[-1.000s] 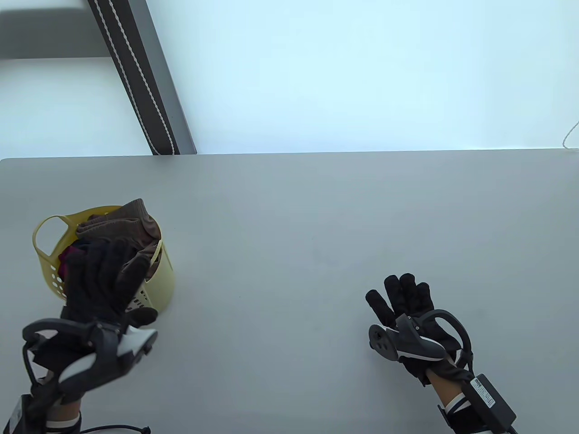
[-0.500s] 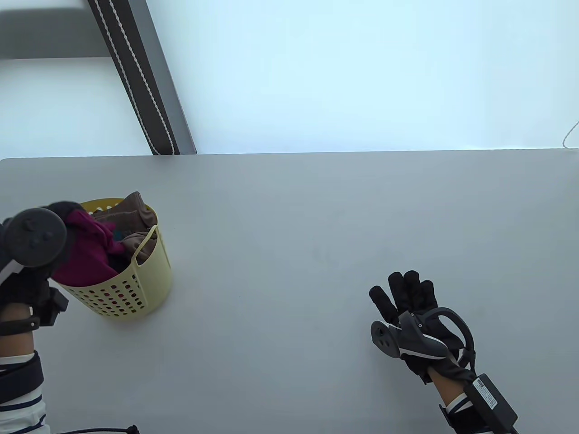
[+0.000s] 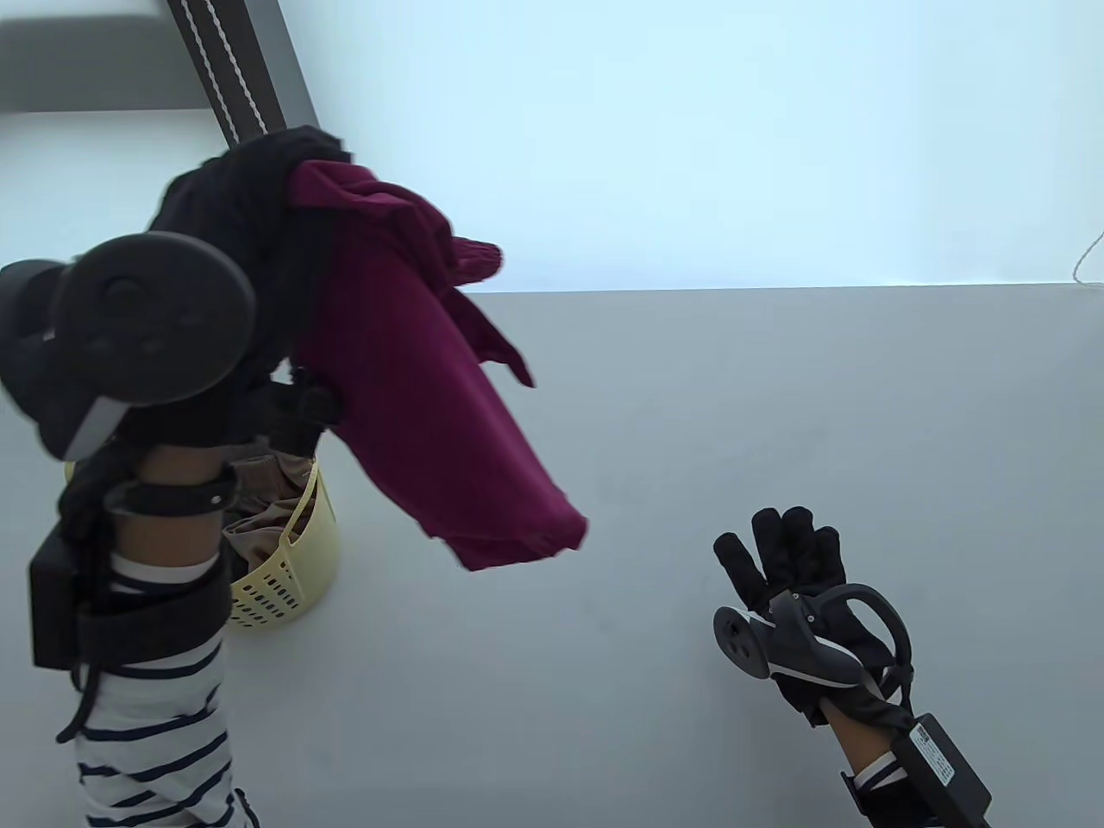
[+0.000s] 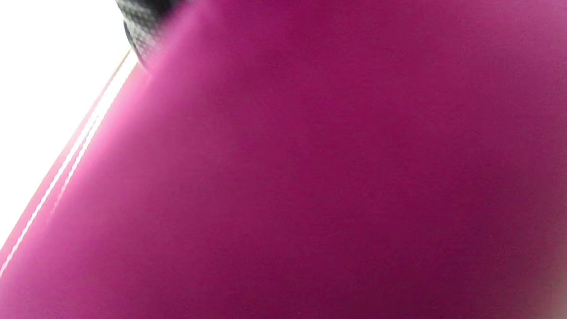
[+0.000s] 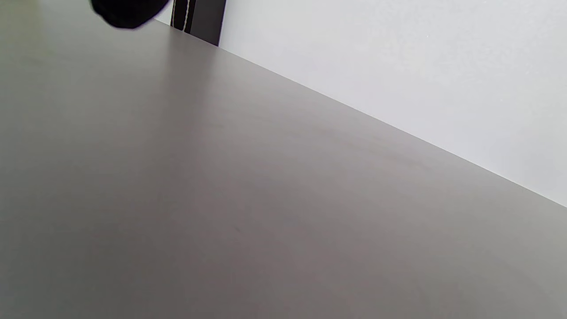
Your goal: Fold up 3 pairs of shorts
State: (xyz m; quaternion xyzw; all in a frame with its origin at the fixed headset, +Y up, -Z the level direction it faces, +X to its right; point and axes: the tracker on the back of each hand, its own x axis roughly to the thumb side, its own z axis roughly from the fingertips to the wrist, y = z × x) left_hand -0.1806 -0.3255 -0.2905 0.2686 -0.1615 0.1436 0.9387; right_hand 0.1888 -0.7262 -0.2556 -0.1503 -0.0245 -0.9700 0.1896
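your left hand is raised high above the table, its fingers curled round a bunched end of the magenta shorts, so the cloth hangs down from your grip and swings out toward the middle, clear of the tabletop. the fabric looks soft and matte, a plain weave with a hemmed lower edge; in the left wrist view it fills nearly everything as a smooth pink-purple blur. the round black tracker sits on the back of that hand, with dark straps round the wrist and a navy-and-white striped sleeve below.

your right hand hovers low over the table at the right, palm down, fingers straight and slightly spread, holding nothing. a black box on that wrist carries a white label, but the print is too small to read.

the yellow plastic basket stands on the table just under your left forearm, rounded, with rows of small slots in its wall and a loop handle; brown cloth lies crumpled inside it. the table is a smooth, dull grey.
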